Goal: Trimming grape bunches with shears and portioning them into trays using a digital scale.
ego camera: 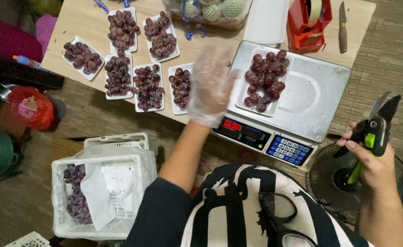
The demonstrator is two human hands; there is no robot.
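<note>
The left hand (212, 87) is wearing a thin clear glove and is hovering over the desk (87, 25) with its grip open, the fingers spread and holding nothing. The hand is looking blurred, so I cannot tell if it is touching anything below it. Just to the right of this grip a white tray of dark red grapes (264, 78) is lying on the steel plate of a weighing scale (318, 98), and the red display of the scale is sitting just below the wrist. Directly to the left of the grip another small tray of grapes (180, 88) is lying on the desk, partly under the fingers. Further to the left more filled trays (119, 55) are standing in two rows.

The right hand (371, 160) is staying well apart from the left one, to the right of the scale and beside the desk edge. Its grip is closed around the handles of black and green pruning shears (373, 135), with the blades pointing up and away from the body.

Far below the left grip, on the floor, a white plastic crate (64, 196) is holding loose grapes and white paper. Above the scale a red tape dispenser (307, 23) and a knife (342, 26) are lying on the desk.
</note>
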